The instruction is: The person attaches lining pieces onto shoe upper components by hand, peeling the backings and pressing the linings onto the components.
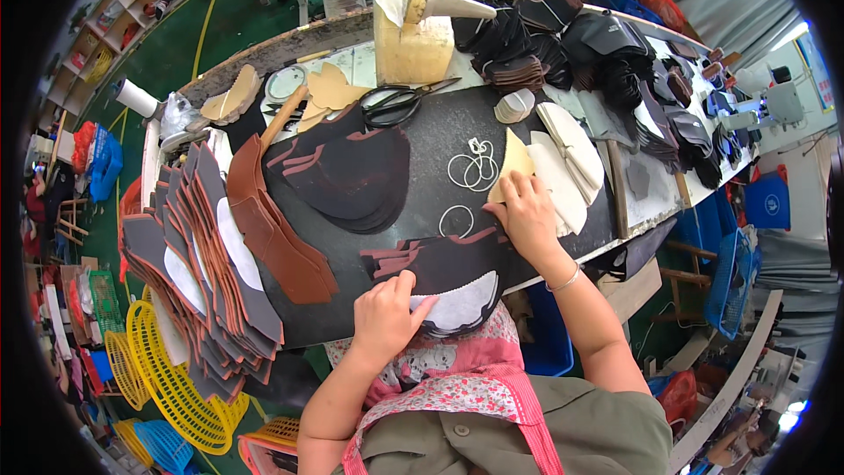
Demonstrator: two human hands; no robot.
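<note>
Along the near edge of the black work mat (431,149) lies a fanned stack of dark leather pieces (457,255). A pale grey lining piece (462,303) with a toothed edge rests on top of its near part. My left hand (387,321) grips the stack's near left side, its fingers curled and its thumb over the grey piece. Farther right, my right hand (527,215) rests on a tan shaped piece (512,154), fingers stretched over it and thumb apart. Cream shaped pieces (567,158) lie just beside that hand. What is under its palm is hidden.
White cord loops (475,167) lie mid-mat, behind the stack. Black scissors (396,105) and another dark leather stack (352,171) sit farther left. Brown leather pieces (272,220) and grey-brown piles (202,273) line the left. A glue container (409,44) stands at the back.
</note>
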